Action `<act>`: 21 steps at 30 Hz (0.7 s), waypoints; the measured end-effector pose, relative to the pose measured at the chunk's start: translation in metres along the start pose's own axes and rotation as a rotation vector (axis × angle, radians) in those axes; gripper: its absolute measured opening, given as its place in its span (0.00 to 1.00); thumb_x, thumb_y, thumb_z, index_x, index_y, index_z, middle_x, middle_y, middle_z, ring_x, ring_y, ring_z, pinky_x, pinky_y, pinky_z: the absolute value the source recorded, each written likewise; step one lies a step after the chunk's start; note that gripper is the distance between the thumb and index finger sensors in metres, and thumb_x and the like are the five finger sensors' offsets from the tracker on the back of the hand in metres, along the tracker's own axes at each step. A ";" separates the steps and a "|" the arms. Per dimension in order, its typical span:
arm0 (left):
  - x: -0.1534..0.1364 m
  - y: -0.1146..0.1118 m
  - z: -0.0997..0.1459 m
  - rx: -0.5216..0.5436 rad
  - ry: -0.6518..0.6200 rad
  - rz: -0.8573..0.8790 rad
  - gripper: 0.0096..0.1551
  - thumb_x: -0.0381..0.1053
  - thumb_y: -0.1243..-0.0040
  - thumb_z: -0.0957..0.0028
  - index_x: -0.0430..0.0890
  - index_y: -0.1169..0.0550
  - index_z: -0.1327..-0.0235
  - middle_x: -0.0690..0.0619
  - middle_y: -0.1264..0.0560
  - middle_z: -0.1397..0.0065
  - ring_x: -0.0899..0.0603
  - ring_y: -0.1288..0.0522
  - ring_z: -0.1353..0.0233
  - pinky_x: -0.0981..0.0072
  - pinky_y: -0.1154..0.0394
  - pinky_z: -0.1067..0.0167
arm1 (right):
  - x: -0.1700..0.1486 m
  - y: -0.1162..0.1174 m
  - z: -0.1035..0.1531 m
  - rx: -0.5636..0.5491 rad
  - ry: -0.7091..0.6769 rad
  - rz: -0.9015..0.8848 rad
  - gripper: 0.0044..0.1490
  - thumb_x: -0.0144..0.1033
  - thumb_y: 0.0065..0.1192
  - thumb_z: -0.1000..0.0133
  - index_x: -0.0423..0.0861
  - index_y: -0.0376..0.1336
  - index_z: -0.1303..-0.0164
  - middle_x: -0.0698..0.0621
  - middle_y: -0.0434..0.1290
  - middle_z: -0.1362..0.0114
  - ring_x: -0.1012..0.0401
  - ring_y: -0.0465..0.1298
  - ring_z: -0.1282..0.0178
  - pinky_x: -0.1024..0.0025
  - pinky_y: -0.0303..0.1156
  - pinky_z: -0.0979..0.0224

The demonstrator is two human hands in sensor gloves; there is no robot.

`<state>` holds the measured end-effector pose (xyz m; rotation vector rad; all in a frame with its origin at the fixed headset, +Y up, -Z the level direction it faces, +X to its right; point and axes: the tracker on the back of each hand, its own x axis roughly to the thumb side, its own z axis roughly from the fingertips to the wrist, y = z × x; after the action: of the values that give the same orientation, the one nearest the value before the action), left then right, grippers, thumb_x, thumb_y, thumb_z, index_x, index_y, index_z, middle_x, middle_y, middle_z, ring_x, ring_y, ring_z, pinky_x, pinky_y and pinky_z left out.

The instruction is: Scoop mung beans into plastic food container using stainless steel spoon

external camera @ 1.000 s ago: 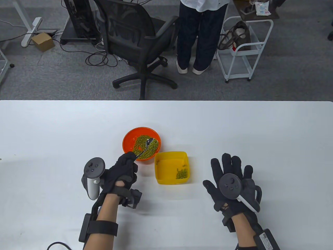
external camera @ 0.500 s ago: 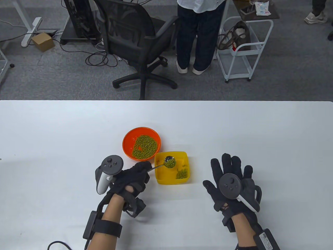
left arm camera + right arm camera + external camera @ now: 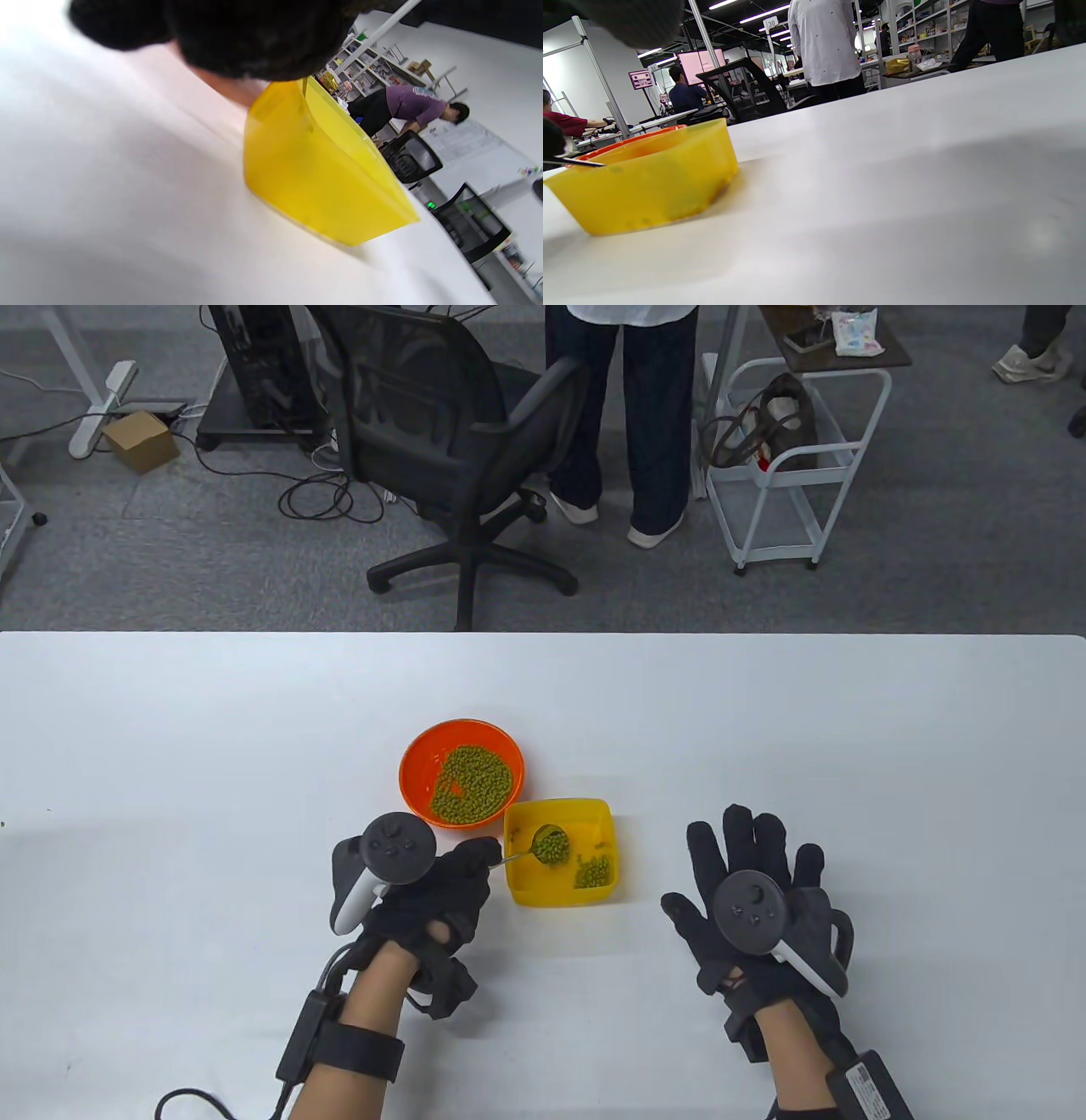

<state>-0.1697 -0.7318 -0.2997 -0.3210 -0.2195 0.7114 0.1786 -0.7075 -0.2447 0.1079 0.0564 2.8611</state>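
My left hand (image 3: 441, 886) grips the handle of a stainless steel spoon (image 3: 547, 846). The spoon's bowl is full of mung beans and sits low inside the yellow plastic container (image 3: 594, 808), over its left half. A small heap of beans (image 3: 592, 871) lies in the container's near right corner. The orange bowl (image 3: 416, 759) just behind and to the left holds more mung beans (image 3: 472, 782). My right hand (image 3: 751, 891) rests flat on the table, fingers spread, to the right of the container. The container also shows in the left wrist view (image 3: 314, 178) and the right wrist view (image 3: 649, 186).
The white table (image 3: 848, 729) stretches wide on both sides. Beyond its far edge stand an office chair (image 3: 441, 449), a person (image 3: 619, 407) and a white cart (image 3: 797, 466).
My left hand carried the loaded spoon from the orange bowl to the right over the yellow container, then lowered it and drew it slightly back. My right hand has not moved.
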 end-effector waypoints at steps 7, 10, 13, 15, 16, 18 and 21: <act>0.017 -0.001 0.004 0.053 -0.062 -0.171 0.26 0.52 0.49 0.49 0.52 0.29 0.36 0.55 0.21 0.50 0.53 0.18 0.68 0.56 0.19 0.56 | 0.000 0.000 0.000 -0.001 -0.002 0.001 0.52 0.67 0.52 0.43 0.60 0.34 0.18 0.55 0.21 0.17 0.47 0.22 0.17 0.36 0.14 0.30; 0.021 -0.002 0.005 0.076 -0.091 -0.240 0.26 0.52 0.49 0.49 0.52 0.29 0.36 0.56 0.21 0.51 0.53 0.18 0.68 0.56 0.19 0.56 | 0.000 0.000 0.000 -0.001 -0.002 0.001 0.52 0.67 0.52 0.43 0.60 0.34 0.18 0.55 0.21 0.17 0.47 0.22 0.17 0.36 0.13 0.30; 0.022 -0.003 0.006 0.107 -0.131 -0.305 0.26 0.52 0.49 0.49 0.52 0.29 0.36 0.56 0.21 0.51 0.53 0.18 0.68 0.56 0.19 0.56 | 0.000 0.000 0.000 -0.001 -0.002 0.000 0.53 0.67 0.52 0.43 0.60 0.34 0.18 0.55 0.21 0.17 0.48 0.22 0.17 0.36 0.13 0.30; 0.022 -0.002 0.007 0.123 -0.147 -0.303 0.26 0.52 0.49 0.49 0.53 0.29 0.36 0.56 0.21 0.51 0.53 0.18 0.68 0.56 0.19 0.56 | 0.000 0.000 0.000 -0.002 -0.002 0.000 0.52 0.67 0.52 0.43 0.60 0.34 0.18 0.55 0.21 0.17 0.48 0.22 0.17 0.36 0.13 0.30; 0.021 -0.001 0.007 0.131 -0.151 -0.291 0.26 0.52 0.49 0.49 0.53 0.29 0.36 0.56 0.21 0.51 0.53 0.18 0.68 0.56 0.19 0.56 | 0.000 0.000 0.000 -0.002 -0.002 0.000 0.52 0.67 0.52 0.43 0.60 0.34 0.18 0.55 0.21 0.17 0.48 0.22 0.17 0.36 0.13 0.30; 0.021 0.002 0.009 0.158 -0.167 -0.273 0.26 0.52 0.49 0.49 0.53 0.29 0.36 0.56 0.21 0.51 0.53 0.18 0.68 0.56 0.19 0.55 | 0.000 0.000 0.000 -0.002 -0.002 0.000 0.52 0.67 0.52 0.43 0.60 0.34 0.18 0.55 0.21 0.17 0.48 0.22 0.17 0.36 0.13 0.30; 0.019 0.010 0.013 0.243 -0.202 -0.251 0.26 0.52 0.50 0.49 0.53 0.30 0.36 0.57 0.21 0.50 0.53 0.18 0.68 0.57 0.19 0.55 | 0.000 0.000 0.000 -0.002 -0.002 0.000 0.52 0.67 0.52 0.43 0.60 0.34 0.18 0.55 0.21 0.17 0.48 0.22 0.17 0.36 0.13 0.30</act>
<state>-0.1656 -0.7086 -0.2892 0.0119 -0.3549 0.5143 0.1785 -0.7076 -0.2445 0.1107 0.0533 2.8611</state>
